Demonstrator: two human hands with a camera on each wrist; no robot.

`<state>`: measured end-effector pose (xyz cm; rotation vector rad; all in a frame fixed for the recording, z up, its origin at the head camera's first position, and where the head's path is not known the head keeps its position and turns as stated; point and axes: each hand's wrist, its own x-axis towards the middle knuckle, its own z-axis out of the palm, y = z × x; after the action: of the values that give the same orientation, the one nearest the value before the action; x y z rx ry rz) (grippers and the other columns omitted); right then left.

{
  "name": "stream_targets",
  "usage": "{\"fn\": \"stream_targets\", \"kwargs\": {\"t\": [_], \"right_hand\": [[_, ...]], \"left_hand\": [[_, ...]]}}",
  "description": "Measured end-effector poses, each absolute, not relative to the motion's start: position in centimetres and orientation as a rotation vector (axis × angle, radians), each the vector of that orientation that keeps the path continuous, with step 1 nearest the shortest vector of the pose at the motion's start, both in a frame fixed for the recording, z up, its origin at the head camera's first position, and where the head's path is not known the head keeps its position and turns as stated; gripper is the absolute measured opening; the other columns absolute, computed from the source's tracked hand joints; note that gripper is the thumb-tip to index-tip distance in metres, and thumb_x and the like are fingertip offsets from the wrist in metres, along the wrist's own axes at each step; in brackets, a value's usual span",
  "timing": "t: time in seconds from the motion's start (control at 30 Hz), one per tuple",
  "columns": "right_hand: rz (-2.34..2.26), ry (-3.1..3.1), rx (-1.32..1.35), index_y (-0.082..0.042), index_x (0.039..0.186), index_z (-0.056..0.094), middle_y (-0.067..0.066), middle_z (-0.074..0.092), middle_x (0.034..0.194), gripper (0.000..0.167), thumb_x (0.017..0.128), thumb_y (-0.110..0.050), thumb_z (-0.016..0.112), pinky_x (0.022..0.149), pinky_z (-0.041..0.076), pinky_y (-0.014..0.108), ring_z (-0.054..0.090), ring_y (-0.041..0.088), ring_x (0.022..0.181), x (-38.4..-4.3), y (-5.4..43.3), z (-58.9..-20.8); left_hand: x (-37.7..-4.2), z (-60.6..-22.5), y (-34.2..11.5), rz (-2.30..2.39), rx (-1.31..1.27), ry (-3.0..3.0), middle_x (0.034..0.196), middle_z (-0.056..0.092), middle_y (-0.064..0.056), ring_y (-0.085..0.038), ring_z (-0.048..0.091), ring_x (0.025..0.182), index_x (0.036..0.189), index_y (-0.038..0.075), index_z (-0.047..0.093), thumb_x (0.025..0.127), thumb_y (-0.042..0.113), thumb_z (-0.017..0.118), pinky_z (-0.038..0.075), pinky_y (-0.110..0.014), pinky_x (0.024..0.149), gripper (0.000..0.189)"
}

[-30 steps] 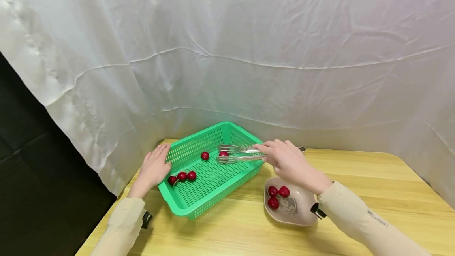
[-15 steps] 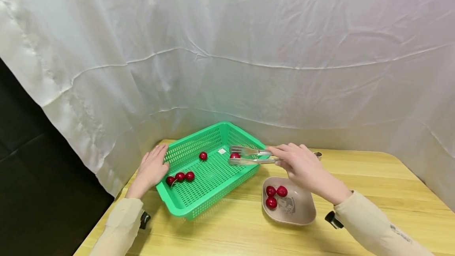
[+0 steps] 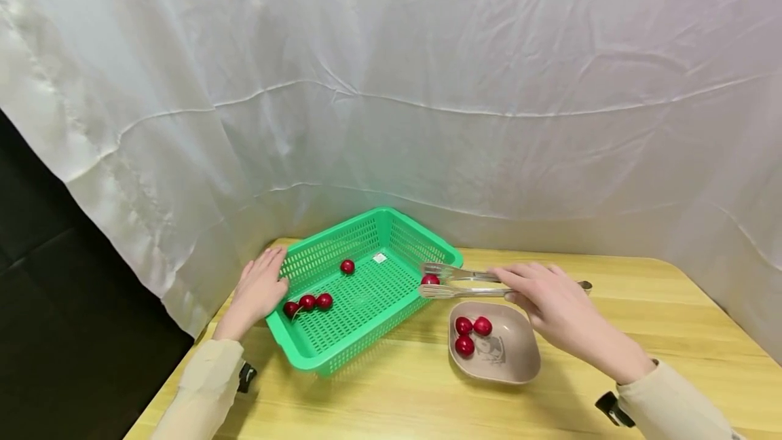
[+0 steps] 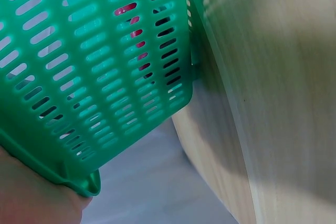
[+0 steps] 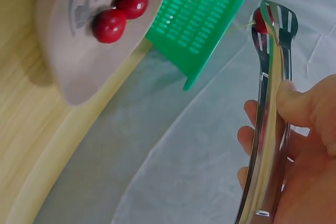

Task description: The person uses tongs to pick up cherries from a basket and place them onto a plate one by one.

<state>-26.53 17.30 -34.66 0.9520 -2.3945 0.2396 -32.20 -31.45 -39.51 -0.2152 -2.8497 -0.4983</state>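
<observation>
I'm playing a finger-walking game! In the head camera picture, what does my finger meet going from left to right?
Black sheet → left hand → green basket → bowl → right hand.

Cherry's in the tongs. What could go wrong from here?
The cherry sits at the tips of the tongs, so it might slip out.

If the right hand loosens early, it could land on the table.

A hard drop could scatter the three cherries in the bowl.
</observation>
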Motion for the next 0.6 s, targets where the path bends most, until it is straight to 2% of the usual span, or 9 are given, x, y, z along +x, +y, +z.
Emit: {"fn": "stream_targets", "kwargs": {"t": [0.2, 0.43, 0.6], "right_hand": [[0.227, -2.38, 0.926, -0.008, 0.128, 0.066, 0.005, 0.069, 0.118, 0.047, 0.082, -0.009, 0.075, 0.078, 0.048, 0.048, 0.066, 0.027, 0.102, -25.6, 18.8, -35.4], [0.197, -2.404, 0.882, -0.011, 0.126, 0.068, 0.002, 0.07, 0.113, 0.048, 0.079, -0.01, 0.077, 0.072, 0.045, 0.041, 0.066, 0.022, 0.097, -24.4, 21.0, -36.7], [0.172, -2.418, 0.879, -0.009, 0.124, 0.069, 0.002, 0.07, 0.113, 0.047, 0.077, -0.011, 0.079, 0.074, 0.047, 0.043, 0.067, 0.023, 0.098, -23.7, 22.6, -38.1]], "left_hand": [[-32.2, -39.6, -31.6, -0.491, -0.22, -2.846, 0.156, 0.022, -0.027, -0.046, 0.016, 0.144, 0.151, -0.008, 0.026, 0.094, 0.013, 0.045, 0.007, -0.063, 0.114, 0.063], [-32.2, -39.7, -31.6, -0.495, -0.217, -2.85, 0.157, 0.022, -0.028, -0.045, 0.016, 0.144, 0.151, -0.008, 0.026, 0.095, 0.014, 0.045, 0.006, -0.062, 0.114, 0.063], [-32.2, -39.6, -31.6, -0.496, -0.222, -2.847, 0.157, 0.022, -0.027, -0.046, 0.016, 0.144, 0.151, -0.008, 0.026, 0.095, 0.014, 0.045, 0.006, -0.062, 0.114, 0.063]]}}
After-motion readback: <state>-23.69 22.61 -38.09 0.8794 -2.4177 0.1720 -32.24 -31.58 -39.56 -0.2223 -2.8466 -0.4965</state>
